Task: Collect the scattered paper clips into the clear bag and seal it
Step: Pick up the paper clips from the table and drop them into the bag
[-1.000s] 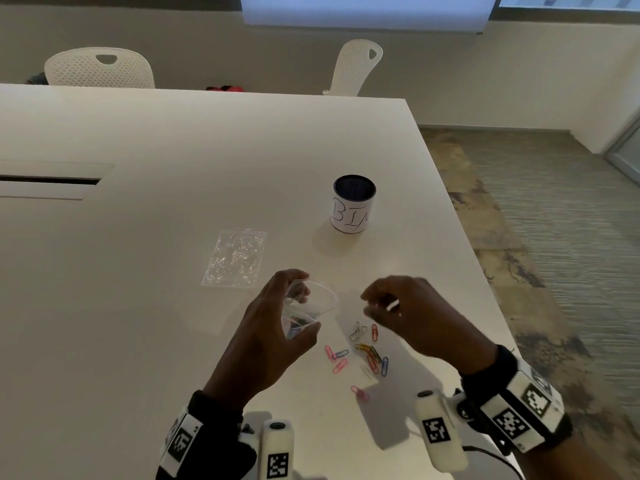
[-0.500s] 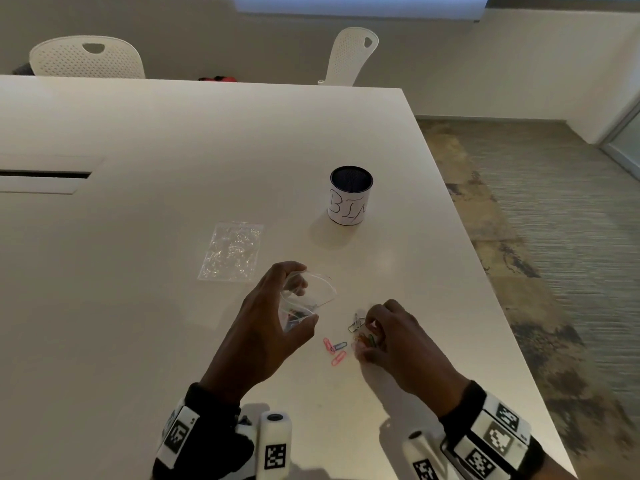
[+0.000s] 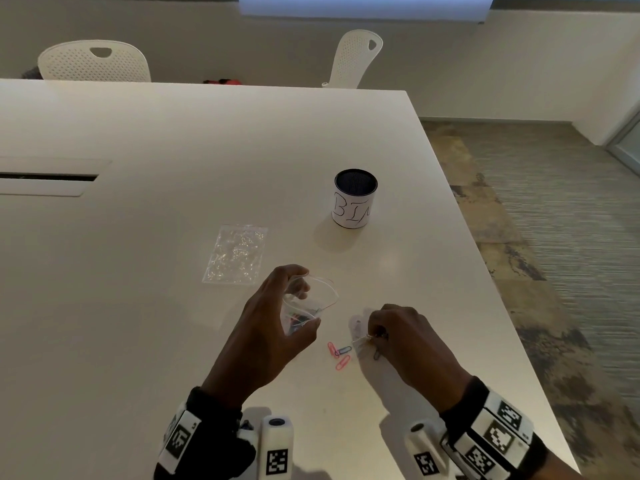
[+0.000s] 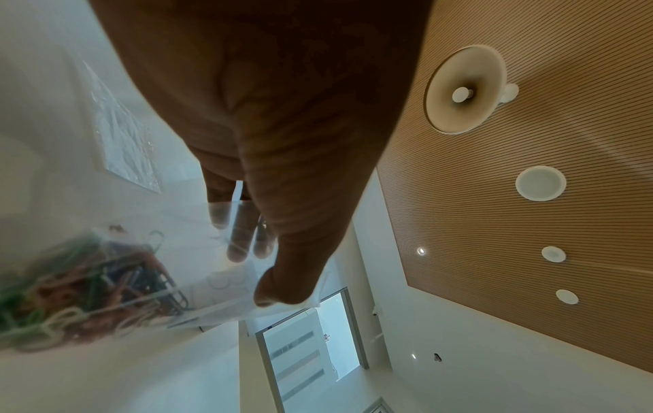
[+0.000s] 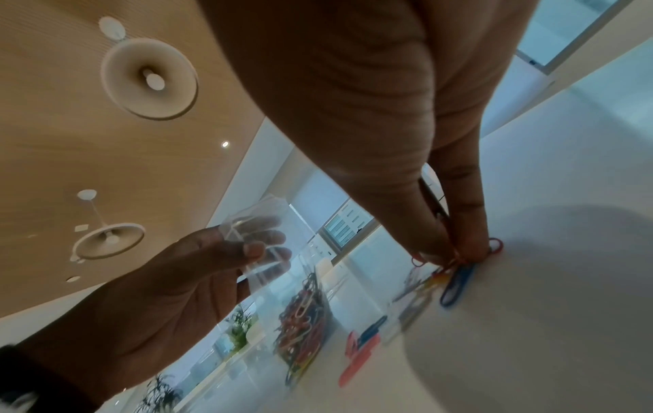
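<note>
Since a second ago, the right hand [image 3: 401, 341] has dropped from the air to the table [image 3: 173, 306], just right of the clear bag [image 3: 308, 303], and now pinches several paper clips [image 5: 455, 262] between thumb and fingertips against the tabletop. Left hand [image 3: 270, 330] has kept its place, fingers curled around the clear bag, holding its mouth open above the table. Many coloured clips [image 4: 88, 282] already sit inside the bag. Three loose clips [image 3: 339, 353] lie on the table just below and right of the bag, between the hands. A second flat plastic bag [image 3: 235, 254] lies behind the clear bag; a cup marked "BIN" [image 3: 355, 199] stands farther behind it, to the right.
</note>
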A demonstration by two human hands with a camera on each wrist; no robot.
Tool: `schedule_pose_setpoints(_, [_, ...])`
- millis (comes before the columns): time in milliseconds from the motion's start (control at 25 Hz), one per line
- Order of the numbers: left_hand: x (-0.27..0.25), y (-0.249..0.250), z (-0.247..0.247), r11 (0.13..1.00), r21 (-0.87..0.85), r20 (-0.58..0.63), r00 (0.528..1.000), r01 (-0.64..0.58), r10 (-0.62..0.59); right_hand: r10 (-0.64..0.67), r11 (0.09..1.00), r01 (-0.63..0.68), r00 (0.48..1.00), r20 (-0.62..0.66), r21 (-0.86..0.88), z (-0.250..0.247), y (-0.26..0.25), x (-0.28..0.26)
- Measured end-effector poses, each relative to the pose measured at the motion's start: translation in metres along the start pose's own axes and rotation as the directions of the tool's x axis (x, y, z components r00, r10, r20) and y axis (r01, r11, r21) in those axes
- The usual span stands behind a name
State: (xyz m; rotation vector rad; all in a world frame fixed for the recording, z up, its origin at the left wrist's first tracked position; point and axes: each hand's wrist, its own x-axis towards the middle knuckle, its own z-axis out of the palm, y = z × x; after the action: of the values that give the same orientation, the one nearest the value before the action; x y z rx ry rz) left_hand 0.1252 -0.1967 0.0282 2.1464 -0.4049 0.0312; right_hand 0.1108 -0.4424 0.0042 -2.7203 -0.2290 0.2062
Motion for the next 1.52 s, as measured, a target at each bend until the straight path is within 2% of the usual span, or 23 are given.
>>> schedule_pose_setpoints(80, [0.000,0.001,0.001,1.000,-0.003,-0.003,1.000,0.003,-0.003,0.007,0.996,-0.004,1.000,-0.030,0.090,-0.006,0.009,0.003])
schedule_pose_setpoints(160, [0.000,0.001,0.001,1.000,-0.011,-0.003,1.000,0.000,0.000,0.061,0.960,-0.046,0.997,-0.043,0.277,-0.015,0.016,0.006])
schedule_pose_setpoints(240, [0.000,0.001,0.002,1.000,-0.008,-0.002,1.000,-0.004,0.004,0.136,0.842,-0.121,0.991,0.011,0.525,-0.028,0.017,0.006])
schedule_pose_setpoints(320, [0.000,0.002,0.002,1.000,-0.007,-0.005,1.000,-0.004,0.004,0.150,0.678,-0.141,0.987,0.051,0.721,-0.042,0.007,0.005])
schedule_pose_setpoints(400, [0.000,0.003,0.002,1.000,-0.009,0.000,1.000,0.001,-0.001,0.123,0.540,-0.086,0.992,0.023,0.837,-0.056,-0.010,0.003])
schedule_pose_setpoints(480, [0.001,0.004,0.003,1.000,-0.020,0.010,1.000,0.003,-0.003,0.094,0.472,0.001,0.994,-0.051,0.882,-0.066,-0.031,0.003])
schedule_pose_setpoints(520, [0.001,0.005,0.003,1.000,-0.019,0.016,1.000,0.002,-0.001,0.074,0.489,0.053,0.992,-0.102,0.871,-0.068,-0.041,0.003])
schedule_pose_setpoints(600, [0.002,0.006,0.003,1.000,-0.012,0.028,1.000,-0.004,0.004,-0.002,0.606,0.168,0.978,-0.210,0.778,-0.068,-0.060,0.007])
schedule_pose_setpoints(720, [0.003,0.008,0.003,1.000,-0.023,0.027,1.000,0.013,-0.012,-0.195,0.781,0.337,0.931,-0.308,0.526,-0.058,-0.079,0.014])
schedule_pose_setpoints(800, [0.003,0.008,0.003,1.000,-0.016,0.024,1.000,0.011,-0.010,-0.294,0.827,0.402,0.905,-0.308,0.393,-0.051,-0.085,0.017])
schedule_pose_setpoints(880, [0.003,0.008,0.003,1.000,-0.008,0.028,1.000,0.013,-0.013,-0.314,0.836,0.416,0.898,-0.309,0.358,-0.052,-0.084,0.017])
schedule_pose_setpoints(1000, [0.002,0.006,0.002,1.000,-0.025,0.018,1.000,0.000,0.000,-0.230,0.861,0.361,0.905,-0.359,0.357,-0.064,-0.068,0.012])
schedule_pose_setpoints(1120, [0.001,0.006,0.001,1.000,-0.027,0.002,1.000,-0.009,0.009,-0.062,0.893,0.195,0.946,-0.317,0.405,-0.068,-0.033,0.004])
schedule_pose_setpoints(1160, [0.001,0.006,0.001,1.000,-0.029,0.001,1.000,-0.009,0.009,-0.015,0.911,0.116,0.968,-0.250,0.396,-0.066,-0.021,0.000])
schedule_pose_setpoints(1240, [0.001,0.005,0.002,1.000,-0.030,0.001,1.000,-0.003,0.003,0.051,0.962,-0.036,0.997,-0.050,0.271,-0.056,-0.002,-0.011])
schedule_pose_setpoints(1320, [0.002,0.006,0.003,0.999,-0.035,0.001,1.000,-0.004,0.004,0.101,0.987,-0.116,0.987,0.127,0.115,-0.040,0.007,-0.025])
schedule_pose_setpoints(1360, [0.002,0.006,0.003,0.999,-0.036,0.003,1.000,-0.006,0.006,0.114,0.989,-0.128,0.979,0.171,0.074,-0.032,0.007,-0.031])
schedule_pose_setpoints(1440, [0.002,0.007,0.003,0.999,-0.035,0.004,1.000,-0.010,0.010,0.103,0.992,-0.113,0.982,0.160,0.053,-0.018,0.004,-0.035])
schedule_pose_setpoints(1520, [0.002,0.006,0.003,0.999,-0.037,0.006,1.000,-0.010,0.011,0.083,0.992,-0.090,0.993,0.080,0.084,-0.008,0.001,-0.030])
